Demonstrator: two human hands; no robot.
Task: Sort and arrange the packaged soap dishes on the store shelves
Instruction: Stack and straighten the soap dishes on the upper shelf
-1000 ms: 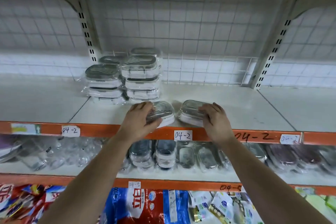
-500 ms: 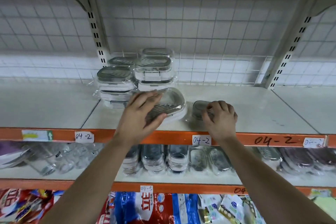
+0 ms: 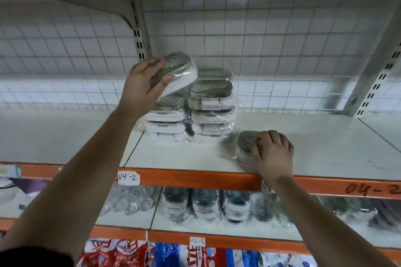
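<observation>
My left hand [image 3: 144,84] grips a wrapped soap dish [image 3: 181,73], white with a grey slatted top, and holds it tilted in the air above the left stack of soap dishes [image 3: 166,120]. A taller right stack [image 3: 212,106] stands beside that one on the white shelf [image 3: 314,147]. Near the shelf's front edge, my right hand [image 3: 273,154] lies over a second wrapped soap dish [image 3: 246,145] that rests on the shelf, and covers its right half.
An orange shelf edge [image 3: 191,179] with handwritten labels runs along the front. The shelf below holds more wrapped dishes [image 3: 204,204] and clear containers [image 3: 128,200]. A wire grid back panel [image 3: 260,50] and slotted uprights [image 3: 140,34] close the rear. Bagged goods [image 3: 165,253] sit lowest.
My left hand has lifted its soap dish from the shelf's front edge up and back, to above the left stack. My right hand has stayed on its dish on the shelf.
</observation>
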